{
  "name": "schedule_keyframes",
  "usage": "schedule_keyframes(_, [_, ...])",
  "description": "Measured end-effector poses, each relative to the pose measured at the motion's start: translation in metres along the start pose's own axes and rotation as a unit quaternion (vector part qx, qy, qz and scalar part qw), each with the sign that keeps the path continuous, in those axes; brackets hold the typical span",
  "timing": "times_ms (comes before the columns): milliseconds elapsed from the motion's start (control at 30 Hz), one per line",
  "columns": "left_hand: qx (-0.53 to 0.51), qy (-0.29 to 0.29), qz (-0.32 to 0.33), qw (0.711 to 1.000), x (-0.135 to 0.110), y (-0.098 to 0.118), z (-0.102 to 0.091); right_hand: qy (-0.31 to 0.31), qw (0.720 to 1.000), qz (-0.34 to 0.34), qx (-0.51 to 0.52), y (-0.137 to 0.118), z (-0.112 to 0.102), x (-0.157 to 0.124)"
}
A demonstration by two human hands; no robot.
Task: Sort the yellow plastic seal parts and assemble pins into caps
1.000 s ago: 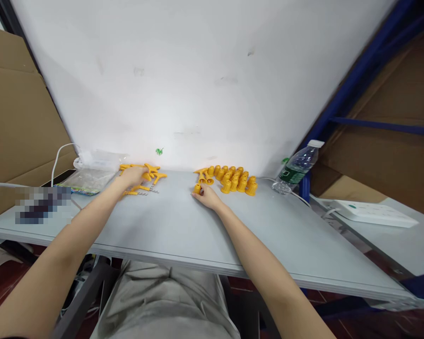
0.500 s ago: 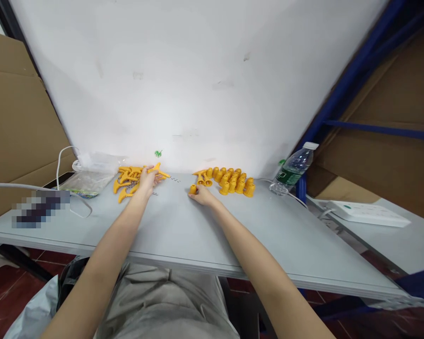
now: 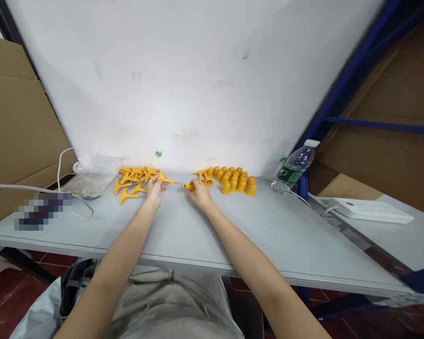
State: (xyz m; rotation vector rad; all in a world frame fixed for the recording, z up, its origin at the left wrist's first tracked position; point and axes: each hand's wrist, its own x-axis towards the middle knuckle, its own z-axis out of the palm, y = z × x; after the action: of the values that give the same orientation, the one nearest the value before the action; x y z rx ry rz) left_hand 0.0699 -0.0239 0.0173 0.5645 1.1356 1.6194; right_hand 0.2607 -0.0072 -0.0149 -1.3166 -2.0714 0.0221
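My left hand (image 3: 156, 190) is closed on a yellow T-handled corkscrew (image 3: 168, 181), its metal spiral pointing right. In my right hand (image 3: 200, 194) is a yellow bell-shaped cap (image 3: 189, 187), tipped on its side with one end facing the spiral's tip. The tip is at or very close to the cap; whether they touch I cannot tell. Left of my left hand lies a pile of similar yellow corkscrews (image 3: 127, 185). Just beyond my right hand are another yellow T-handle (image 3: 199, 173) and a cap on its side (image 3: 209, 182). Several upright yellow caps (image 3: 240, 183) stand to the right.
A plastic water bottle (image 3: 294, 168) leans at the table's right end. Clear plastic bags (image 3: 92, 181) and a white cable (image 3: 60, 165) lie at the left. A white power strip (image 3: 371, 210) rests on the neighbouring surface. A white panel (image 3: 198, 84) rises behind the table.
My left hand has drawn one corkscrew rightward, away from the pile. My right hand has turned the upright cap onto its side and lifted it toward the spiral.
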Motion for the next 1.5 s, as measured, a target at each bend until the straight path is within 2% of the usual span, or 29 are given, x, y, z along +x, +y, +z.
schedule_keyframes(200, [0.021,0.013,0.053,0.998,0.0,-0.004,0.0,0.006,1.0,0.014,0.007,0.002,-0.006,-0.003])
schedule_keyframes(467, [0.071,0.013,0.107,0.992,-0.006,-0.01,0.002,-0.033,0.998,0.029,-0.046,-0.009,-0.019,-0.005])
schedule_keyframes(600, [0.092,0.015,0.144,0.985,-0.011,-0.01,0.002,-0.035,0.998,0.041,-0.038,-0.013,-0.02,-0.005])
schedule_keyframes(767, [0.099,-0.043,0.137,0.985,-0.016,-0.007,0.004,-0.031,0.997,-0.024,0.071,-0.012,-0.017,-0.005])
schedule_keyframes(867, [0.12,-0.086,0.113,0.983,-0.015,-0.007,0.005,-0.019,0.991,-0.032,0.132,-0.008,-0.015,-0.004])
schedule_keyframes(1000, [0.217,-0.116,0.143,0.959,-0.014,-0.006,0.002,-0.02,0.983,-0.012,0.184,0.0,-0.015,-0.001])
schedule_keyframes(1200, [0.356,-0.149,0.216,0.897,-0.028,0.003,-0.003,-0.015,0.965,0.065,0.253,0.012,-0.016,0.002])
schedule_keyframes(1367, [0.367,-0.158,0.224,0.889,-0.03,0.005,-0.004,-0.044,0.927,0.085,0.363,0.021,-0.021,0.006])
schedule_keyframes(1500, [0.4,-0.172,0.246,0.866,-0.026,0.004,-0.005,-0.075,0.9,0.098,0.418,0.022,-0.031,0.004])
